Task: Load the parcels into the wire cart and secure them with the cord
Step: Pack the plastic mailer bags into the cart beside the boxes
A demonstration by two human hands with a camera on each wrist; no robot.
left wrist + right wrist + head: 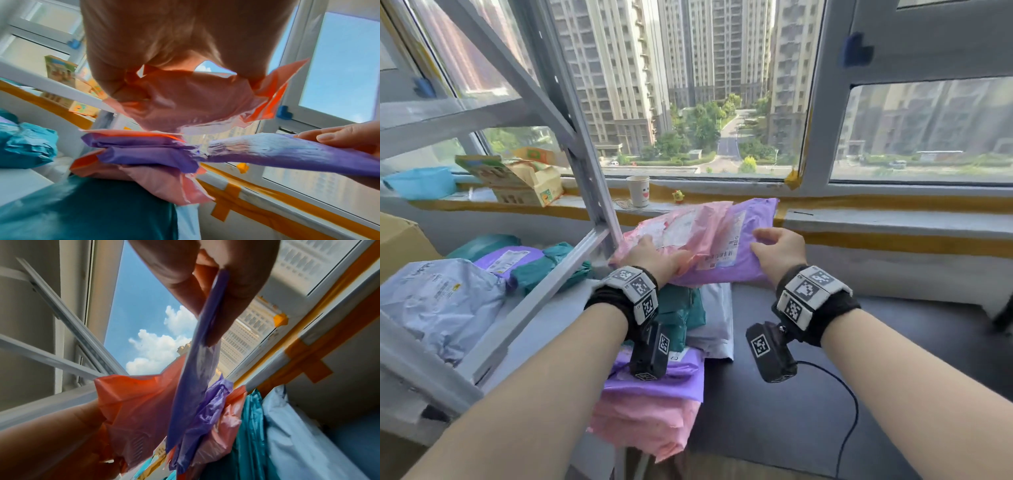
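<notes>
The left hand [654, 255] grips a pink parcel [681, 229], fingers curled into its plastic. The right hand [779, 248] pinches the edge of a purple parcel [748, 246] at its 3 o'clock side. Both parcels hang lifted above a stack of parcels [671, 387] on the dark counter [808, 411].

Pink parcel [681, 233], purple parcel [743, 246], teal parcel [678, 308].

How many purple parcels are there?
3 visible: one purple parcel held in both hands, one on the table pile, one on the left shelf. Others may be hidden.
</notes>
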